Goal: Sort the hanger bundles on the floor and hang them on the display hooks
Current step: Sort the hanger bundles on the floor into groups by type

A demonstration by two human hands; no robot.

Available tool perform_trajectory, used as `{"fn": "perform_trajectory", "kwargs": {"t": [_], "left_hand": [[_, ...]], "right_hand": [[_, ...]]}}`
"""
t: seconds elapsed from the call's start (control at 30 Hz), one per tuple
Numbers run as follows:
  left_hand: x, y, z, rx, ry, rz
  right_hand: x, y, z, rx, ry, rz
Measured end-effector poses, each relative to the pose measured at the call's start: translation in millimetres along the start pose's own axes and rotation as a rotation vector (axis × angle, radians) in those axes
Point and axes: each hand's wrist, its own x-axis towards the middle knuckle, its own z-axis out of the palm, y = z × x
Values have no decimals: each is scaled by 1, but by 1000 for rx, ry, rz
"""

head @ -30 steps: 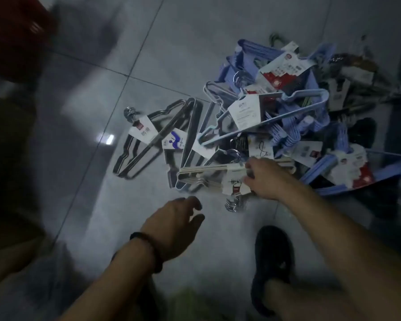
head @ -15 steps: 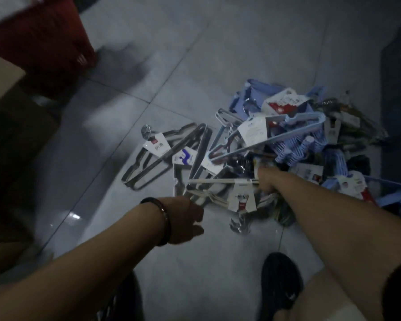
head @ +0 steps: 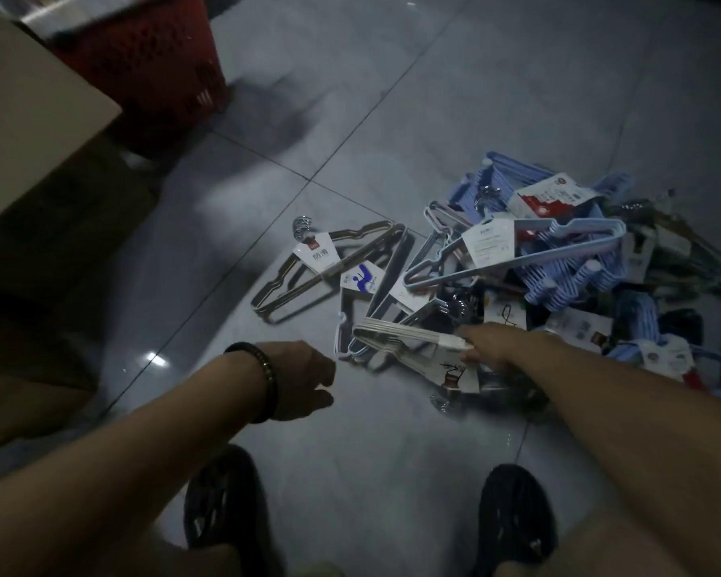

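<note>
A heap of labelled hanger bundles lies on the grey tiled floor at the right. Blue plastic bundles (head: 575,260) sit on top of it. A dark metal bundle (head: 329,264) lies apart at the heap's left edge. My right hand (head: 496,347) grips a cream-white hanger bundle (head: 404,337) at its middle, at the heap's near edge; its paper label and steel hooks hang below my hand. My left hand (head: 304,381), with a dark bead bracelet on the wrist, hovers just left of that bundle, fingers loosely curled and holding nothing.
A red plastic basket (head: 150,56) stands at the back left, with a cardboard box (head: 30,114) in front of it at the left edge. My two black shoes (head: 513,522) are planted on the floor at the bottom. Bare tiles stretch between the box and the heap.
The view has tilted up, bringing in the basket and box. My right hand keeps its hold on the cream bundle. My left hand has reached forward toward the bundle's left end.
</note>
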Motion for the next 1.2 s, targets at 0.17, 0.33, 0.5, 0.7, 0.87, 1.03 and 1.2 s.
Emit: {"fn": "perform_trajectory", "kwargs": {"t": [0.17, 0.33, 0.5, 0.7, 0.87, 1.03, 1.2], "left_hand": [[-17, -13, 14, -5, 3, -44], [-43, -30, 40, -235, 77, -44], [-76, -43, 72, -631, 224, -93], [-122, -72, 86, -1218, 285, 51], [-117, -73, 105, -660, 557, -282], [-121, -82, 129, -461, 856, -621], [-110, -113, 151, -595, 914, -694]], "right_hand": [[-53, -35, -39, -119, 191, 0], [-132, -73, -67, 211, 323, -144], [-174, -142, -68, 577, 503, -279], [-179, -239, -87, 578, 464, -333], [-164, -277, -70, 711, 472, -341], [-135, -309, -65, 953, 376, -350], [-116, -334, -51, 931, 216, -348]]}}
